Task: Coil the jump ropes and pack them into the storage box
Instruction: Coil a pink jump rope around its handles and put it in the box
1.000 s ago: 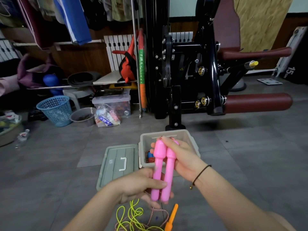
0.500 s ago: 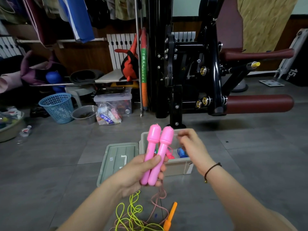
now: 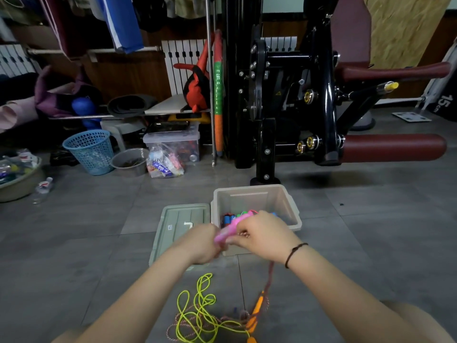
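My left hand (image 3: pixel 201 245) grips the two pink jump rope handles (image 3: pixel 228 230), now tilted low over the near edge of the beige storage box (image 3: pixel 290 212). My right hand (image 3: pixel 263 235) pinches the twisted pink-brown cord (image 3: pixel 270 276) against the handles; the cord hangs from it down to the floor. Several coiled ropes with coloured handles lie inside the box. A yellow-green rope (image 3: pixel 197 308) with orange handles (image 3: pixel 256 311) lies tangled on the floor between my forearms, mixed with the pink cord.
The box's green lid (image 3: pixel 180 224) lies flat to its left. A black gym machine (image 3: pixel 296 107) with maroon pads stands behind the box. A blue basket (image 3: pixel 90 151), a grey bowl (image 3: pixel 129 160) and a clear bin (image 3: pixel 173 142) line the back left.
The pink handles have dropped from upright in my left hand to low over the box edge. My right hand has come back onto them and taken the cord.
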The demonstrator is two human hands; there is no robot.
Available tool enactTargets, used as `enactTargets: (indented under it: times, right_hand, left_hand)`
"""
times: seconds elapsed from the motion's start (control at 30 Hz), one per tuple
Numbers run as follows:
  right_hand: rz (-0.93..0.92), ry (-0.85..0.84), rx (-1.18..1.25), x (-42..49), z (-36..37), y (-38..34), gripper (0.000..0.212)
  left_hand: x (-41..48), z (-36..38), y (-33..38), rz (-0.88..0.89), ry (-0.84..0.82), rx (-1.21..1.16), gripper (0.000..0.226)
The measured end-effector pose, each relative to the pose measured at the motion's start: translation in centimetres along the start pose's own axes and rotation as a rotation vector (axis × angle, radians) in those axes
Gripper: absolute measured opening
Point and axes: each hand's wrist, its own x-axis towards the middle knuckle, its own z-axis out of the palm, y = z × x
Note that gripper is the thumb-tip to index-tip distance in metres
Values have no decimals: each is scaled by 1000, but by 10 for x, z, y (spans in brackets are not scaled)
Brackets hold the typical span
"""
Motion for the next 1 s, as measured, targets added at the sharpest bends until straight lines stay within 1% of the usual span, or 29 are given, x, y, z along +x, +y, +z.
enactTargets:
  times: [0.07,0.1,0.17,0.23,0.3,0.37,0.43,0.5,0.53,0.57,0.6,0.63,0.7,0.77,0.87,0.93,1.0]
  right_hand:
    - [52,45,-106,3,-9,6,49]
    - [57,42,-118,4,-10,9,54]
    - [51,-4,-75,8,-8,14,55]
    - [49,-37,31,12,-2,21,52]
    - [74,-40,181,15,1,27,54]
    - [109,-36,318,17,4,31,58]
    - [163,-70,441,18,8,33,58]
    - [264,-117,605,17,14,36,51]
    - [328,-141,687,16,16,38,42]
    - [384,-167,695,15,16,38,35]
    - [406,-152,675,15,15,36,33]
    - [392,-113,648,14,14,32,32]
    - [356,-29,729,10,9,22,39]
    - [320,-23,795,8,4,8,42]
    - [222,-69,694,-1,3,-8,33]
    - [145,-90,587,-4,4,-15,29]
    - [102,-95,523,-4,3,-18,29]
  left_hand:
    - [-2,6,6,36,-44,162,24]
    - [-3,7,9,61,-74,226,28]
    - [-6,6,12,122,-135,341,32]
    - [-10,1,13,193,-179,380,31]
    - [-16,-4,12,274,-189,318,24]
    - [-23,-8,10,357,-196,198,25]
    - [-32,-9,10,419,-213,19,28]
    - [-40,-11,9,440,-224,-246,26]
    - [-42,-13,9,432,-216,-407,24]
    - [-42,-15,8,414,-184,-556,21]
    - [-41,-19,5,384,-128,-667,17]
    - [-39,-23,1,349,-63,-738,13]
    - [-32,-30,-8,271,43,-823,9]
    - [-24,-31,-17,180,108,-905,7]
    - [-11,-27,-24,45,176,-930,16]
    - [-3,-23,-25,-1,191,-887,14]
    - [1,-19,-22,-22,198,-802,12]
